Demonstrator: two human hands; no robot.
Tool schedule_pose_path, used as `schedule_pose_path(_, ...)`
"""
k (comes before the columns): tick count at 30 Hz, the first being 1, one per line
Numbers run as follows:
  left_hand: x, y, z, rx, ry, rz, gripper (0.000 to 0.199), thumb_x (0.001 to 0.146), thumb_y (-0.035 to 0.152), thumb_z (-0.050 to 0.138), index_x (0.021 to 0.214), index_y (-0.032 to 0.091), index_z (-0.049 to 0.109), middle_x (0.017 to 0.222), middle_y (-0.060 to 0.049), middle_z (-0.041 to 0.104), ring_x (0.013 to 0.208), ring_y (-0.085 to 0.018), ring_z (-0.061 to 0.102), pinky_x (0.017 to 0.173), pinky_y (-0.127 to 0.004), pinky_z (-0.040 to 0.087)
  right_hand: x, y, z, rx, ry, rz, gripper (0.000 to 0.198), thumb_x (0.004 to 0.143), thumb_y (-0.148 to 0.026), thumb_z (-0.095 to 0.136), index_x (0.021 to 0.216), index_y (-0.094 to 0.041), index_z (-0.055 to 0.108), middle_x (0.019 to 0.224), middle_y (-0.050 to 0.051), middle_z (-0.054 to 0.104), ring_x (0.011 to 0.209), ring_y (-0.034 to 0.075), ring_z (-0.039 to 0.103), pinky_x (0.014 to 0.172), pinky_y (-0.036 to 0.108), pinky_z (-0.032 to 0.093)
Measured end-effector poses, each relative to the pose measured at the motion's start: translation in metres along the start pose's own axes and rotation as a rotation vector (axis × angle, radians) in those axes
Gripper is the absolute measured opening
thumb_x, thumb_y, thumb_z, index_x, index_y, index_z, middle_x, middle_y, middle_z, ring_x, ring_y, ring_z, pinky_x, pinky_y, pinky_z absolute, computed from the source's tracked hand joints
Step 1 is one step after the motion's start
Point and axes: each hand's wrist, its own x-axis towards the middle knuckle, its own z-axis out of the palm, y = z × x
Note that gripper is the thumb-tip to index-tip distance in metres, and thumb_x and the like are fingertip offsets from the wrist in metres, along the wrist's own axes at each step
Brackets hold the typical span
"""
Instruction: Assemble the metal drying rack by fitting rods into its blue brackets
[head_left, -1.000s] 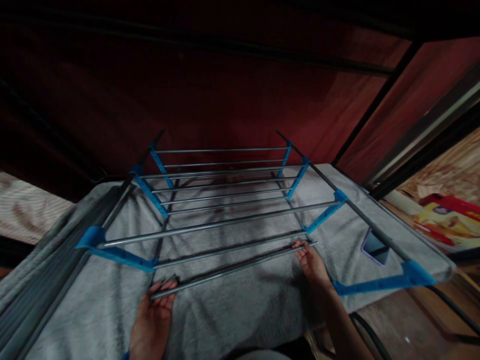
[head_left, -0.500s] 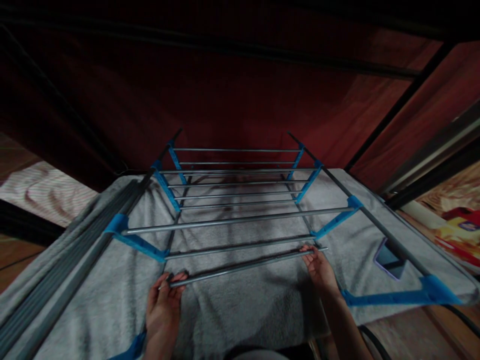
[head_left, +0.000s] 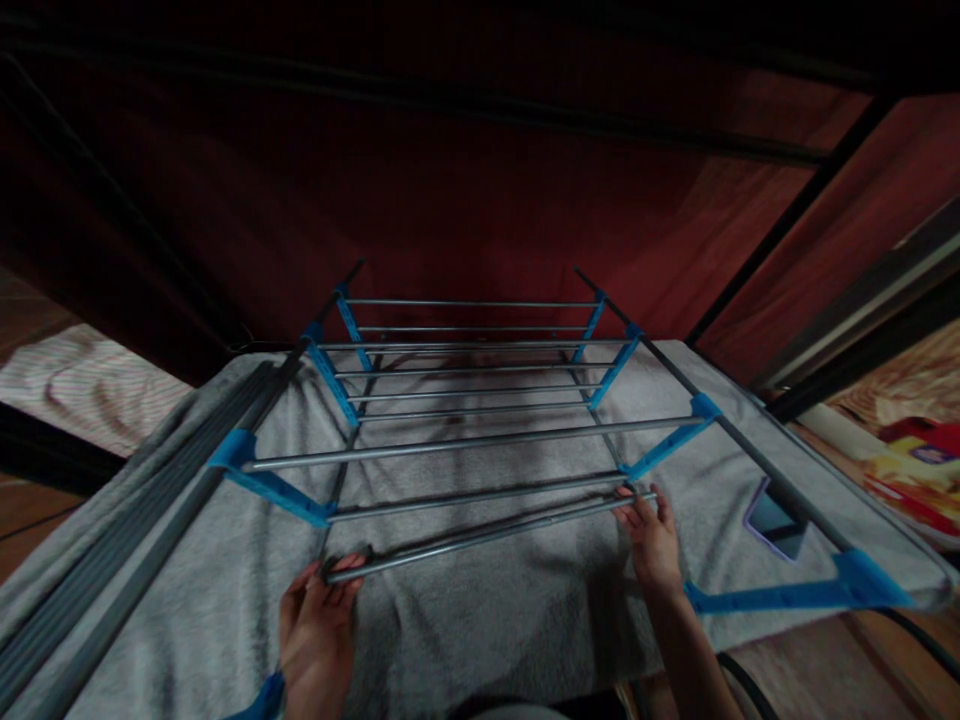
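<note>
A loose grey metal tube (head_left: 487, 533) lies crosswise between my hands, low over the grey blanket. Its left end rests in the fingers of my left hand (head_left: 319, 620), and my right hand (head_left: 649, 540) grips the other end. Just beyond it is a partly assembled rack: crossbars such as this long tube (head_left: 472, 440) run between blue plastic brackets (head_left: 277, 490) on the left and matching ones (head_left: 667, 445) on the right. The brackets sit on dark side poles (head_left: 772, 465). A nearer right bracket (head_left: 795, 597) has no crossbar in it.
Several spare tubes (head_left: 150, 530) lie bundled along the left on the grey blanket (head_left: 480, 640). A phone (head_left: 776, 522) lies by the right pole. Dark red fabric (head_left: 465, 200) hangs behind the rack. A red and yellow packet (head_left: 919, 470) is at far right.
My right hand has slid outward to the tube's right end, and its fingers have shifted. My left hand has moved slightly left and down at the other end.
</note>
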Motion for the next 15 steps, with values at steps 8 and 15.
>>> schedule_pose_path(8, 0.002, -0.001, 0.006, 0.026, 0.055, 0.119, 0.048, 0.073, 0.036, 0.084, 0.103, 0.032, 0.047, 0.078, 0.002, 0.074, 0.084, -0.023, 0.076, 0.077, -0.031, 0.061, -0.002, 0.017, 0.000, -0.028, 0.049, -0.017, 0.070, 0.070, -0.046, 0.092, 0.123, -0.035, 0.048, 0.096, -0.005, 0.079, 0.081, 0.015, 0.075, 0.076, 0.026, 0.064)
schedule_pose_path(15, 0.005, -0.010, 0.002, 0.053, 0.049, 0.208, 0.041, 0.076, 0.028, 0.080, 0.105, 0.028, 0.050, 0.084, -0.001, 0.076, 0.081, -0.023, 0.076, 0.072, -0.032, 0.062, -0.001, 0.017, -0.002, -0.011, 0.049, -0.016, 0.066, 0.068, -0.042, 0.090, 0.119, -0.036, 0.047, 0.098, -0.006, 0.078, 0.084, 0.016, 0.076, 0.080, 0.029, 0.065)
